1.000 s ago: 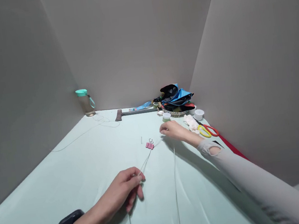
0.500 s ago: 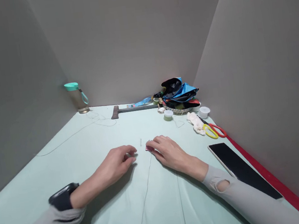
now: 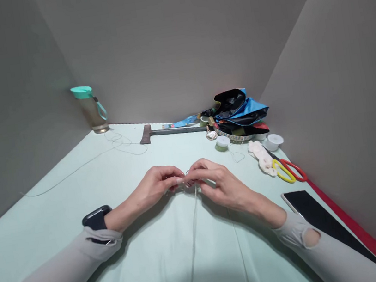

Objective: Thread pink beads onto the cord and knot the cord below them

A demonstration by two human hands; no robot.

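Teal-lidded bottle [image 3: 91, 110] seen far beyond the fingers leftward, contents not made out, left hand [image 3: 152, 185] curled inward, its grip impossible to tell, right hand [image 3: 220, 184] closed, pink clip [image 3: 189, 183] now pinched between its fingertips, pale cord [image 3: 195, 229] trailed on their near side

most of the pink binder clip [image 3: 190, 183] was hidden by the fingers of the left hand [image 3: 160, 181] and the right hand [image 3: 214, 181], so which fingertips touched it could not be told. the pale cord [image 3: 194, 238] below it was cut off by the bottom edge, its strands too fine to count; a thinner strand [image 3: 237, 241] vanished behind the right hand. both sleeves ran out of view. the right one covered part of the tablet [image 3: 319, 216]. the handle end of the axe [image 3: 179, 130] was lost behind clutter.
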